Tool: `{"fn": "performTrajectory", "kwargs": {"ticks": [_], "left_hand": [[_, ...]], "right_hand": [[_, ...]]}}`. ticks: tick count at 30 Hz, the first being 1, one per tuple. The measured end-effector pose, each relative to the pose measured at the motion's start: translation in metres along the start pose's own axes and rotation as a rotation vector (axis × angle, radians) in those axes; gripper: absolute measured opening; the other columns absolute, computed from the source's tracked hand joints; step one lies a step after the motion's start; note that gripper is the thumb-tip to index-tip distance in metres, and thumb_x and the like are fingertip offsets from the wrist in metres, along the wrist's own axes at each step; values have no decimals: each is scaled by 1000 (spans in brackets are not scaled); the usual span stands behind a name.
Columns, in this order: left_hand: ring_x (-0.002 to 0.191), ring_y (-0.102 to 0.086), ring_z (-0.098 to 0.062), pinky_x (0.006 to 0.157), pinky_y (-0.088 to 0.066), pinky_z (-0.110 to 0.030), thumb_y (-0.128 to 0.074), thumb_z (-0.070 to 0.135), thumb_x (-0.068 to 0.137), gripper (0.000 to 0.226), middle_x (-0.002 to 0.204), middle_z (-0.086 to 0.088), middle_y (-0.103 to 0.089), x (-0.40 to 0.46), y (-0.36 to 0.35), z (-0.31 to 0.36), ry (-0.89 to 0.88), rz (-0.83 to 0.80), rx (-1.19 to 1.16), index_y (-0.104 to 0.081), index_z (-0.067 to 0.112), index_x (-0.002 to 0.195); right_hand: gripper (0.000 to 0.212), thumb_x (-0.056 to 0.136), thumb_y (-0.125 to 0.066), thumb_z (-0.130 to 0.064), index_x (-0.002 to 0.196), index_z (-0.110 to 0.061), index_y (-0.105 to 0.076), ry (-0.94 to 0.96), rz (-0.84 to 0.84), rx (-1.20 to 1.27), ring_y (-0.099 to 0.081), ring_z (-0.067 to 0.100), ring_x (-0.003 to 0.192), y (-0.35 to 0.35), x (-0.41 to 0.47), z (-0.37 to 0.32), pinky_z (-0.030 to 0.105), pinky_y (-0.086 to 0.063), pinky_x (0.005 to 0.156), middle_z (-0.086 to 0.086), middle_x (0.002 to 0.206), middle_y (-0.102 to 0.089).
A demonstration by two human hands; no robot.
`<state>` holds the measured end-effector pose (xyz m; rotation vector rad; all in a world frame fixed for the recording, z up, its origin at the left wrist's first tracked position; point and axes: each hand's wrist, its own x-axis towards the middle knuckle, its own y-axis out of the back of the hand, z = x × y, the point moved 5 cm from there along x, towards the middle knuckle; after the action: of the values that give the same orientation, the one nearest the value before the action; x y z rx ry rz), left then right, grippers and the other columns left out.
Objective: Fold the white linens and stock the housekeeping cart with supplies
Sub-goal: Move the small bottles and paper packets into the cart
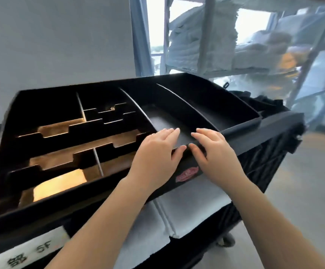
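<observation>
The black housekeeping cart's top tray fills the middle of the view, split by dividers into several compartments that hold no supplies. My left hand and my right hand lie side by side on its front rim. Their fingers reach flat into the middle compartment and the thumbs rest on the rim edge. Neither hand holds anything. Folded white linens lie on the cart shelf under the tray, partly hidden by my forearms.
A metal rack at the back right carries stacked white linens. A black bag hangs on the cart's right end. A white label is fixed to the cart front at the lower left. A grey wall stands behind the cart.
</observation>
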<state>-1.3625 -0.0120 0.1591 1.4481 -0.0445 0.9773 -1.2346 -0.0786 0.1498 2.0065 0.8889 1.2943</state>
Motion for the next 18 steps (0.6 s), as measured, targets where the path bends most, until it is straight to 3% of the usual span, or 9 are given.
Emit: {"fn": "performTrajectory", "kwargs": {"ticks": [5, 18], "left_hand": [[136, -39, -19, 114, -28, -33, -46, 37, 98, 51, 143, -4, -48, 24, -55, 79, -154, -65, -170, -43, 12, 142], [140, -31, -18, 114, -20, -38, -34, 46, 99, 55, 147, 1, -43, 18, -203, 233, -340, -336, -260, -36, 16, 146]], "right_hand": [[42, 97, -50, -31, 134, -11, -54, -210, 43, -137, -36, 18, 134, 44, -43, 81, 31, -28, 111, 5, 141, -49], [46, 100, -41, -33, 139, -9, -47, -757, 79, -345, -35, 25, 136, 118, -200, 245, 37, -26, 113, 11, 144, -45]]}}
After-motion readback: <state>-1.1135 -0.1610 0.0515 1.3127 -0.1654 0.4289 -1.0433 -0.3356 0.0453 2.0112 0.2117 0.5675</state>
